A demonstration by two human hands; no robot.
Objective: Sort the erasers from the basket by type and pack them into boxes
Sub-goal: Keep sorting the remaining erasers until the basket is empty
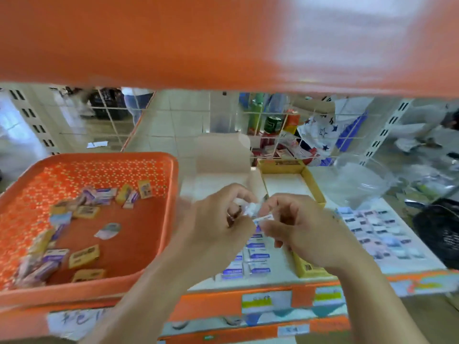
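An orange shelf (173, 40) hangs blurred above the grip. Beyond it are a white wire grid (273, 120) and pale floor tiles (173, 115). Slotted white uprights (29, 112) stand to either side.

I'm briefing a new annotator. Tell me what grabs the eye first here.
The big orange basket at left, with loose erasers scattered inside. At centre, the left hand and right hand pinch one small white-and-blue eraser between them, over a box holding neat rows of blue-and-white erasers. An orange shelf fills the top.
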